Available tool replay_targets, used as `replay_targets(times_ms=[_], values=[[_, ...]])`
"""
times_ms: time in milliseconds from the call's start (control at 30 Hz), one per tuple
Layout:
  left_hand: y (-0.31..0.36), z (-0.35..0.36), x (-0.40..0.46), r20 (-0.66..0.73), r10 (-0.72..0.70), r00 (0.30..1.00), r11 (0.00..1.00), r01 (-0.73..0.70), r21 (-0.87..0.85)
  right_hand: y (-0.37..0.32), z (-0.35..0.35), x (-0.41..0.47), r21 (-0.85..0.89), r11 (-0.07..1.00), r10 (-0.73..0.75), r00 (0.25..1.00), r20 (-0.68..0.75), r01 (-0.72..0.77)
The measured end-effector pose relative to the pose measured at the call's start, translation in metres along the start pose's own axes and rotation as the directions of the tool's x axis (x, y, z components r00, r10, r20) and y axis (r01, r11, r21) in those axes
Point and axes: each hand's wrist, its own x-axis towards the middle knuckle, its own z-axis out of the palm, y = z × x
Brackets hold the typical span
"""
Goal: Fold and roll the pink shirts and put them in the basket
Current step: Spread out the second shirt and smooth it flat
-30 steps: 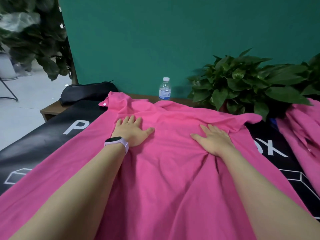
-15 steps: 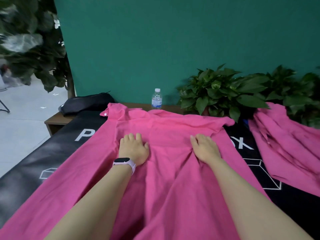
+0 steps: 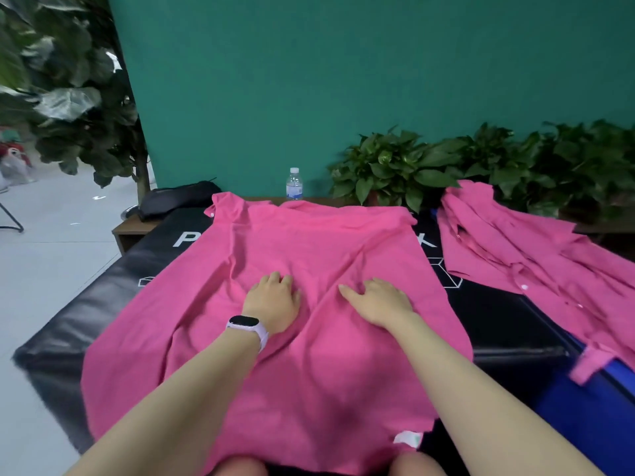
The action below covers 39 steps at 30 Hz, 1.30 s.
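A pink shirt (image 3: 309, 242) lies spread flat on the black padded mat (image 3: 68, 331), its collar at the far end and a white label (image 3: 407, 438) at the near hem. My left hand (image 3: 271, 300), with a watch on the wrist, presses on the middle of the shirt with fingertips bent down. My right hand (image 3: 378, 300) rests beside it on the fabric, fingers spread; creases run out from both hands. A pile of more pink shirts (image 3: 515, 242) lies to the right. No basket is clearly in view.
A water bottle (image 3: 294, 184) stands at the mat's far edge by potted plants (image 3: 395, 166). A black bag (image 3: 175, 199) sits on the wooden bench at far left. A blue object (image 3: 584, 413) is at the lower right, with a pink cuff draped over it.
Both hands have slid toward me over the shirt, from near the collar to its middle, dragging creases along. The view has pulled back and shows the whole shirt and the pile.
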Motion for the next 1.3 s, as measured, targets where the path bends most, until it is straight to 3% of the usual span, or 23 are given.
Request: replay_targets(times_ms=[100,233,467,1300], values=[[0.023,0.010,-0.017,0.016,-0.003,1.000,0.996,0.004,-0.085,-0.001,0.009,-0.020,-0.044,0.999,-0.024,1.000,-0.010,0.024],[0.027,0.010,-0.028,0.148,-0.039,0.988,0.999,0.042,-0.015,0.022,0.020,-0.036,-0.073,0.997,-0.040,0.999,-0.027,0.038],[0.027,0.009,-0.021,0.239,-0.084,0.967,0.996,0.082,0.020,0.040,0.017,-0.021,-0.102,0.995,-0.016,1.000,-0.009,0.015],[0.016,0.057,0.178,0.223,-0.106,0.969,0.992,0.089,0.087,0.060,0.002,0.184,-0.103,0.992,-0.079,0.997,-0.025,0.076]])
